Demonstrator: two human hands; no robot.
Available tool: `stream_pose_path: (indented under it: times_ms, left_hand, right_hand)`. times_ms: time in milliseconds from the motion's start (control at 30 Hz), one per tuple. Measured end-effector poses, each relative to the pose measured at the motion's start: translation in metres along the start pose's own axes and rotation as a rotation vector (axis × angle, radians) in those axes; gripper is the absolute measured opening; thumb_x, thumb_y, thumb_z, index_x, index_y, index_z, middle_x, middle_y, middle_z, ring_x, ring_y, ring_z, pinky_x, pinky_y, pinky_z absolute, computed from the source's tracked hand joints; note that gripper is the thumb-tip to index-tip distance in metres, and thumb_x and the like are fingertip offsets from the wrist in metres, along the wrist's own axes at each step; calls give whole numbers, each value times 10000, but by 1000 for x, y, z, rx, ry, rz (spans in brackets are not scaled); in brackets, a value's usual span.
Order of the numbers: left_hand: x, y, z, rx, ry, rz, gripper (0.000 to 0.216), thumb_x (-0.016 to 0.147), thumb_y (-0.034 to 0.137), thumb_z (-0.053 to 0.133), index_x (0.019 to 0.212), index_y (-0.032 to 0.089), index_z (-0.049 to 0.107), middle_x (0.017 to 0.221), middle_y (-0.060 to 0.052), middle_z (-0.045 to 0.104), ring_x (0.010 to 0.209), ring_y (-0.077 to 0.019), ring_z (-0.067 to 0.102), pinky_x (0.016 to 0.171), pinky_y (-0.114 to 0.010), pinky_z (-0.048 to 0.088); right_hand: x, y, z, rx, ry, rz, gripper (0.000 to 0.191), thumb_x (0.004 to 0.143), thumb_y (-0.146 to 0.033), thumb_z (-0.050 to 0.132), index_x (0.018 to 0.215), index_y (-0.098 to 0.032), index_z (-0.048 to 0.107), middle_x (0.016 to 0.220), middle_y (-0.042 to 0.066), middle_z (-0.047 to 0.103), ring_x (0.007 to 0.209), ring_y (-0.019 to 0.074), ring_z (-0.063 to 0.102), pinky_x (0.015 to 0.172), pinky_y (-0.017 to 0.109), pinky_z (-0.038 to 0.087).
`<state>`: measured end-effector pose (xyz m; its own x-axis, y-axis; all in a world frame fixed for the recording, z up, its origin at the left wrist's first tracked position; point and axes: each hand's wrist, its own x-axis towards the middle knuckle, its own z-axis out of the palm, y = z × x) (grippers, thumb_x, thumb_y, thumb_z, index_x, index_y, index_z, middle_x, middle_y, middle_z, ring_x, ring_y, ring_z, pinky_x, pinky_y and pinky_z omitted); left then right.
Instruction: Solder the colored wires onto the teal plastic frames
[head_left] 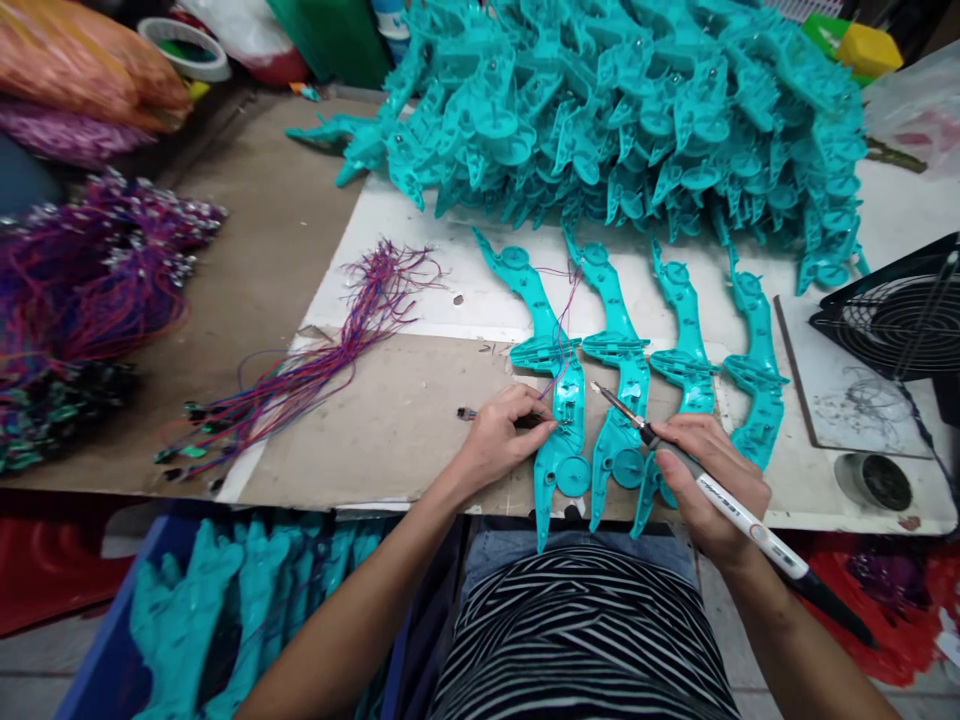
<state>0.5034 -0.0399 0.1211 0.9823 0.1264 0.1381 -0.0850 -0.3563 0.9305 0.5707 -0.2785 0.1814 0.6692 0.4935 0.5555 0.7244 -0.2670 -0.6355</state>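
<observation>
Leftmost teal part (576, 398) lies between the hands, long axis running near to far. Left hand (504, 432), nearer, pinches a connector lead (466, 413) beside it; right hand (709, 475) grips a soldering iron (739, 517), tip apart.

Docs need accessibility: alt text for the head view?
A person's right hand holds a soldering iron near four teal plastic shells in a row; the left hand seems to pinch a wire at the leftmost shell. More shells are heaped behind; bundled wires lie left.
</observation>
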Motion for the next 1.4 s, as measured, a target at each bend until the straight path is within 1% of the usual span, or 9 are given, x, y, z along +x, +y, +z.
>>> stream_pose_path:
  times_ms: [200,300,433,600,733,900,1067,1267,1400]
  left_hand:
    - [2,11,-7,87,-28,-81,99,868,216,565,898,179,651,858,-35,653,776,-160,589,739,-308,493]
    - [3,18,-9,152,-33,-65,127,890,207,516,885,181,640,843,-34,634,768,-161,578,737,-309,484]
    - [5,24,-8,183,-42,-10,145,895,190,495,879,191,639,830,-35,619,780,-171,581,733,-317,478]
    - [5,29,-8,156,-55,3,139,890,199,514,849,188,646,808,-34,623,771,-167,584,724,-312,486]
    - [6,28,-10,-4,-52,-82,146,877,246,567,911,174,689,883,-53,694,823,-173,630,754,-312,508]
    - [11,17,-1,-213,43,-224,129,847,265,626,829,157,695,789,-41,705,728,-152,626,682,-279,516]
    - [16,4,14,-182,148,-262,67,783,221,673,763,160,694,734,-24,686,679,-141,605,629,-260,490]
    - [18,3,17,1,158,-191,39,756,155,662,727,171,684,731,-12,660,699,-143,595,643,-261,477]
    - [20,6,16,59,144,-173,47,766,146,652,738,173,679,742,-8,661,693,-138,591,648,-260,472]
  right_hand:
    - [2,4,12,159,0,62,238,980,-284,561,1185,-247,675,786,15,707,766,184,677,726,363,542]
    - [14,2,27,38,-51,0,168,928,-186,629,1074,-244,685,901,15,734,840,169,681,796,351,560]
    - [29,-3,51,-49,-130,-69,199,933,-191,606,1125,-230,639,996,37,728,943,192,670,842,381,576]
    - [34,-3,72,-9,-165,-74,190,950,-159,530,1102,-230,621,936,36,707,873,184,653,800,346,561]
    - [34,0,79,5,-111,-107,178,945,-136,516,1068,-214,617,919,29,699,849,169,643,768,308,548]
    - [31,2,69,8,-83,-53,168,958,-203,551,1103,-216,634,902,26,695,835,163,642,782,310,544]
    - [9,4,36,-11,-20,2,328,997,-358,503,1253,-203,636,907,66,688,879,204,632,803,379,539]
    - [-14,-2,22,48,2,16,260,875,-101,620,1070,-248,712,809,12,707,759,166,653,687,322,550]
    - [-13,-4,26,44,-23,0,255,879,-83,590,1043,-232,716,747,11,694,723,169,660,664,334,556]
